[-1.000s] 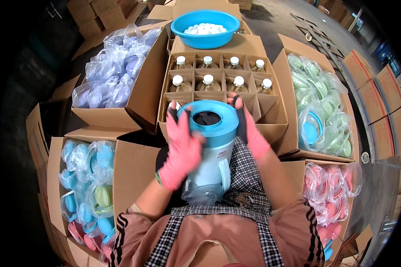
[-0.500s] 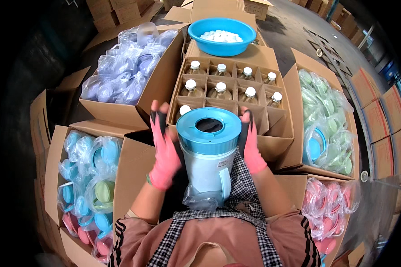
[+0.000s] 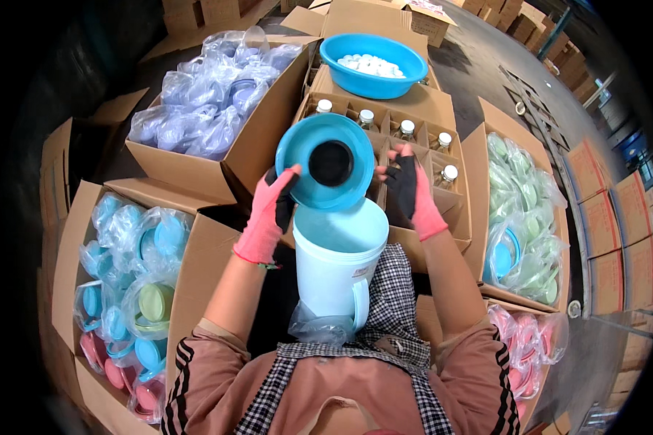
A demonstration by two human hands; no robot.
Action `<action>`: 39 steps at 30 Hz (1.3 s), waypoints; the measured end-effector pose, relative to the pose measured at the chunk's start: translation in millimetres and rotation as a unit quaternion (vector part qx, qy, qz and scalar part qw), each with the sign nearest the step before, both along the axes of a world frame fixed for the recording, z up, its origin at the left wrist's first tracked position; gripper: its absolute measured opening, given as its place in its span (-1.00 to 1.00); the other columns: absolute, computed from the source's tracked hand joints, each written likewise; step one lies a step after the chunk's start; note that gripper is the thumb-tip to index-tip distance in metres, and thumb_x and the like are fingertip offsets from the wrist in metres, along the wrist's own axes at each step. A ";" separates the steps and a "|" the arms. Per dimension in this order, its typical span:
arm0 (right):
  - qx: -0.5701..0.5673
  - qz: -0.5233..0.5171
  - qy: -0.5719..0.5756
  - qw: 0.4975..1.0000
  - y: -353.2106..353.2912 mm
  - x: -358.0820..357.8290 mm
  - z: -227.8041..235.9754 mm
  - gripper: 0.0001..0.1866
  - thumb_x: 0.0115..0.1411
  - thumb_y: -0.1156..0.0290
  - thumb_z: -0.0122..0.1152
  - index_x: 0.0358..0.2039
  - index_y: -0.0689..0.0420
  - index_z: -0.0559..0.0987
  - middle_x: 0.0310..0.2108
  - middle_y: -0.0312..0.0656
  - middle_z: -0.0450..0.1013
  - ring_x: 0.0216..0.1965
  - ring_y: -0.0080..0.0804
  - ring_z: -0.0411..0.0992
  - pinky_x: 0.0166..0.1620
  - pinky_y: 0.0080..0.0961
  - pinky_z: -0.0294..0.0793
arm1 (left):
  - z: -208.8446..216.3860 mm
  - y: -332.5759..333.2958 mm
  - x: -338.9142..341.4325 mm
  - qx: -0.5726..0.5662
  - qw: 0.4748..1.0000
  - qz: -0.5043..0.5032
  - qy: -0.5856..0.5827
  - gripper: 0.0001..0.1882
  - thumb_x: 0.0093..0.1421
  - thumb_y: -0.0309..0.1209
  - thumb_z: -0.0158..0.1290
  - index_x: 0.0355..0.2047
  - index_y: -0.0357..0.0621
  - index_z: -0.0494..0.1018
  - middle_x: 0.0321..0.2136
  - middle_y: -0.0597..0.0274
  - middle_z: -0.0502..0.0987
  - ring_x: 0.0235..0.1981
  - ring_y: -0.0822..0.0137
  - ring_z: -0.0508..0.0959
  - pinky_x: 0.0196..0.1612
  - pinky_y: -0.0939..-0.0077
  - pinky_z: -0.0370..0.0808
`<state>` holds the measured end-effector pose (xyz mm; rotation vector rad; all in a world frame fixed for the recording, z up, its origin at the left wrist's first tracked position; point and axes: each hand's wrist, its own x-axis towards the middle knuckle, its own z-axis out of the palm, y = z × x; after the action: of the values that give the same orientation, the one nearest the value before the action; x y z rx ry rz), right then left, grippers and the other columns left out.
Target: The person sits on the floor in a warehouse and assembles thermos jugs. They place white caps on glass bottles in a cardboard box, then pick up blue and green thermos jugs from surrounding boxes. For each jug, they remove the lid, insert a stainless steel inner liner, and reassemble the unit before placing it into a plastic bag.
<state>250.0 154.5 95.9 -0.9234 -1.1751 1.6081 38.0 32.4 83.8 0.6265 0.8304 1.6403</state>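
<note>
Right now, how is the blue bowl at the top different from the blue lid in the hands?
The bowl sits flat on a cardboard box, while the lid is held up, tilted, over the white jug. The bowl is full of small white caps; the lid holds nothing and has a dark round hole in its middle. No hand touches the bowl, but the left hand grips the lid's edge, with the right hand just beside it. Both are round and blue.

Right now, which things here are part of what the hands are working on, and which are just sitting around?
In hand:
- round blue plastic lid with a dark centre hole, lifted and tilted, held by the left hand
- pale blue plastic jug with a side handle, open, on the lap
- right hand, beside the lid

Lying about:
- blue plastic basin of white caps
- cardboard box of capped bottles
- boxes of bagged lids
</note>
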 end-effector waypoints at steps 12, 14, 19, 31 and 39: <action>0.217 0.253 -0.674 0.660 59.5 -42.9 -144.4 -0.38 -0.02 0.21 0.05 0.06 0.08 0.14 -0.12 0.16 0.23 -0.13 0.05 0.32 -0.14 -0.19 0.36 | -112.3 22.8 -5.9 -0.007 0.913 0.186 -0.363 -0.56 0.12 -0.23 -0.05 -0.01 -0.07 0.19 -0.03 0.16 0.29 -0.04 0.15 0.35 0.02 0.19 0.30; 0.227 0.251 -0.682 0.649 68.1 -45.1 -153.4 -0.35 -0.09 0.23 0.13 0.03 0.11 0.16 -0.13 0.19 0.23 -0.15 0.06 0.34 -0.15 -0.20 0.37 | -110.1 21.4 -8.2 -0.003 0.915 0.182 -0.361 -0.56 0.13 -0.23 -0.05 -0.01 -0.07 0.18 -0.02 0.16 0.28 -0.04 0.15 0.34 0.03 0.19 0.29; 0.222 0.234 -0.687 0.651 60.0 -54.9 -138.7 -0.41 -0.16 0.21 0.19 -0.12 0.20 0.29 -0.20 0.08 0.35 -0.15 -0.04 0.37 -0.13 -0.24 0.37 | -108.1 19.5 -8.2 0.011 0.908 0.187 -0.375 -0.58 0.13 -0.30 -0.11 0.00 -0.08 0.17 -0.02 0.14 0.27 -0.02 0.13 0.32 0.04 0.16 0.28; 0.322 0.070 -0.578 0.746 64.1 12.4 89.1 -0.41 -0.20 0.13 0.29 -0.19 0.24 0.41 -0.35 -0.06 0.42 -0.36 -0.28 0.42 -0.32 -0.50 0.42 | -101.5 7.6 -16.4 0.037 0.923 0.134 -0.358 -0.60 0.09 -0.30 -0.19 -0.05 -0.10 0.28 -0.06 0.11 0.33 -0.05 0.09 0.33 -0.01 0.14 0.27; 0.131 -0.135 -0.174 0.967 9.0 139.6 148.6 -0.75 0.04 0.21 0.11 -0.32 0.09 0.47 -0.61 -0.42 0.38 -0.71 -0.73 0.24 -0.67 -0.83 0.15 | -21.8 -5.2 3.7 0.197 0.939 -0.039 -0.278 -0.62 0.19 -0.19 -0.24 -0.09 -0.17 0.22 -0.08 -0.08 0.30 -0.03 0.00 0.31 0.03 0.02 0.20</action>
<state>389.6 163.5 244.5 -1.1643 -1.3939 1.0696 41.6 27.1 62.1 0.4194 0.0624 1.7983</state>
